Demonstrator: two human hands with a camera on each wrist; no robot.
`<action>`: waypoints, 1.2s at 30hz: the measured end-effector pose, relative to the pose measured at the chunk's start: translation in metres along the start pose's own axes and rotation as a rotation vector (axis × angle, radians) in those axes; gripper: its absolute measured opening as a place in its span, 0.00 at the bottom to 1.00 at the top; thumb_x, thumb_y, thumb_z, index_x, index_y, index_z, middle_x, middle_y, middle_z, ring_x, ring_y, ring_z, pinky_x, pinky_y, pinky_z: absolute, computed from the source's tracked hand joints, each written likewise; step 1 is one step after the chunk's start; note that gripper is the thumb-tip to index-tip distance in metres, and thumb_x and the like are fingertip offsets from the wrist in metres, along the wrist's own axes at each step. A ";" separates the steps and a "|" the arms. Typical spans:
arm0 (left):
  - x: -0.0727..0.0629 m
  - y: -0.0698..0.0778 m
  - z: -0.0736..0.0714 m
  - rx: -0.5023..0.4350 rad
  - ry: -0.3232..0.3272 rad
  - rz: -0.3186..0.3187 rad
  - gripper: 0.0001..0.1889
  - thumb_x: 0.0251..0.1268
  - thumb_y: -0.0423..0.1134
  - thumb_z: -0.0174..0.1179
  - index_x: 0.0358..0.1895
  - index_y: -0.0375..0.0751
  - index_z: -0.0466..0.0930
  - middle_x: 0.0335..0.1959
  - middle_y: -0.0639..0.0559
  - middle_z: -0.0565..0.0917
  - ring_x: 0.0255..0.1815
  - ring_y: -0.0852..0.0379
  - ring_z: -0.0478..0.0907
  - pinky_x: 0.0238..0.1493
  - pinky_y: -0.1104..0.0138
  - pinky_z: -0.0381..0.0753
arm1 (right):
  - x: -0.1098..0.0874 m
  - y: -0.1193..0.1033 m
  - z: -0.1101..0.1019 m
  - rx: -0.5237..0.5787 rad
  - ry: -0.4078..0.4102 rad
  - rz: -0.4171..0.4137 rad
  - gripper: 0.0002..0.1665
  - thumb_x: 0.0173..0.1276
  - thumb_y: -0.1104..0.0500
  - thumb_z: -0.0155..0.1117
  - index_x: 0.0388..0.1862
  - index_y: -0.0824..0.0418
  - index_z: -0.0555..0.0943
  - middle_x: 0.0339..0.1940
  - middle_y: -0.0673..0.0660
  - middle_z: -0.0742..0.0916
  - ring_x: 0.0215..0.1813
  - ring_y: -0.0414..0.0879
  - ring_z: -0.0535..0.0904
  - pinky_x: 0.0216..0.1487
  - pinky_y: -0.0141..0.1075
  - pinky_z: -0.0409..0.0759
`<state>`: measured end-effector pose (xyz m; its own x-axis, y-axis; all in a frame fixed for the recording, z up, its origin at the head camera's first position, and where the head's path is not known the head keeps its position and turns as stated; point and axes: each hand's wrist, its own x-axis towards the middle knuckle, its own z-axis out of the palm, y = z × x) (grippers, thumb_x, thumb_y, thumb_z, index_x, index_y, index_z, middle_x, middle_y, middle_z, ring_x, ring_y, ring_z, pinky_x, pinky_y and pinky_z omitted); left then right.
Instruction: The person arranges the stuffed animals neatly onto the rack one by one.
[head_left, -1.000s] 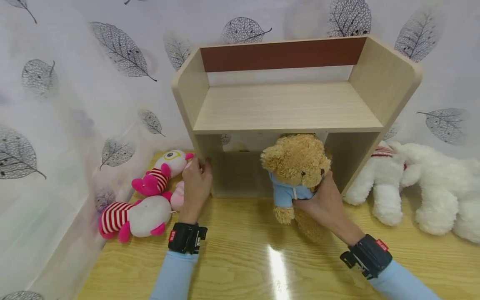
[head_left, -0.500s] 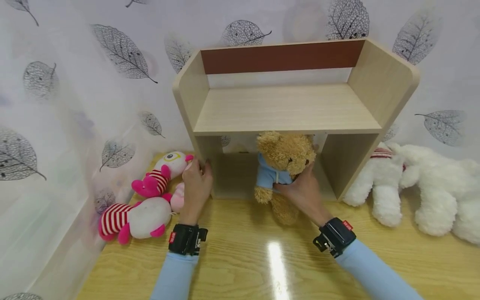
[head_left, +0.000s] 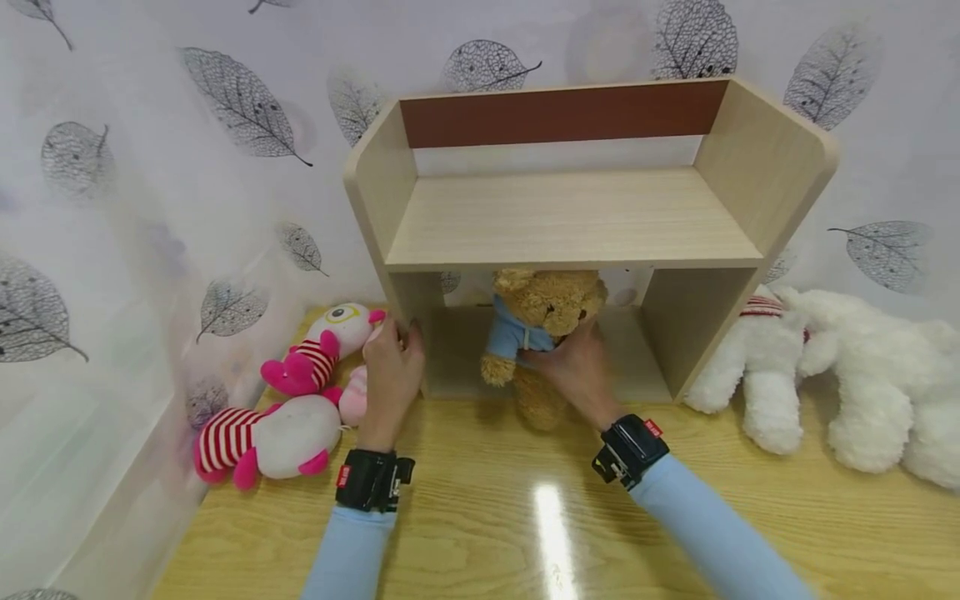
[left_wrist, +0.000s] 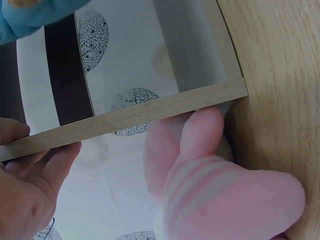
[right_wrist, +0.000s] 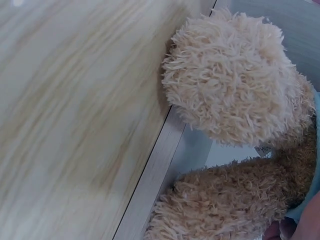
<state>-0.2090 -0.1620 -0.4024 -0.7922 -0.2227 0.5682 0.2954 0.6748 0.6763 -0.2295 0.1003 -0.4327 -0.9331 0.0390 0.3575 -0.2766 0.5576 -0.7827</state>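
Note:
A brown teddy bear [head_left: 536,396] in a blue hoodie is upright at the front of the wooden shelf's [head_left: 577,221] lower compartment. My right hand [head_left: 577,362] grips its body from the right side. In the right wrist view the bear's fuzzy legs [right_wrist: 230,75] hang over the shelf's bottom front edge. My left hand [head_left: 392,375] holds the front edge of the shelf's left side panel [left_wrist: 125,120], thumb on one side and fingers on the other. A pink striped plush toy [left_wrist: 225,200] lies against that panel's outer side.
Two plush toys in red-and-white stripes [head_left: 300,437] lie left of the shelf on the wooden table [head_left: 465,517]. White plush toys [head_left: 862,375] sit to the right. A leaf-patterned wall [head_left: 187,167] stands behind.
My right hand has carried the teddy bear leftward and further into the lower compartment. The left hand has stayed on the side panel.

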 end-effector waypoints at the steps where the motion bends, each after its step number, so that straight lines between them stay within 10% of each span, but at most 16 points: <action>1: 0.000 0.000 0.000 0.001 0.002 -0.003 0.11 0.72 0.37 0.59 0.46 0.29 0.80 0.39 0.32 0.86 0.41 0.37 0.85 0.42 0.48 0.82 | 0.001 -0.002 0.003 0.002 0.000 0.011 0.72 0.45 0.45 0.87 0.79 0.53 0.49 0.66 0.65 0.77 0.64 0.63 0.78 0.60 0.59 0.79; 15: 0.000 0.000 0.003 0.024 0.031 0.038 0.10 0.72 0.35 0.59 0.33 0.31 0.76 0.27 0.35 0.82 0.31 0.37 0.80 0.35 0.50 0.77 | 0.014 -0.023 0.040 -0.044 -0.108 0.266 0.84 0.47 0.30 0.78 0.84 0.63 0.37 0.76 0.75 0.65 0.75 0.73 0.63 0.69 0.64 0.70; 24: 0.000 0.000 0.003 0.029 0.066 0.058 0.09 0.69 0.34 0.60 0.32 0.30 0.76 0.26 0.35 0.81 0.30 0.37 0.80 0.34 0.49 0.76 | 0.026 -0.029 0.061 -0.026 -0.041 0.151 0.64 0.50 0.32 0.78 0.72 0.62 0.56 0.63 0.70 0.76 0.64 0.69 0.74 0.55 0.60 0.78; 36: -0.001 -0.001 0.002 0.022 0.061 0.045 0.10 0.69 0.34 0.60 0.31 0.31 0.75 0.26 0.35 0.81 0.31 0.36 0.80 0.35 0.49 0.76 | 0.042 -0.031 0.082 0.009 -0.038 0.132 0.64 0.54 0.31 0.75 0.77 0.58 0.53 0.68 0.71 0.74 0.68 0.71 0.71 0.61 0.62 0.76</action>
<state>-0.2098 -0.1611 -0.4045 -0.7443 -0.2341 0.6254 0.3170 0.7005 0.6394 -0.2793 0.0168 -0.4352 -0.9695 0.0802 0.2318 -0.1527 0.5422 -0.8262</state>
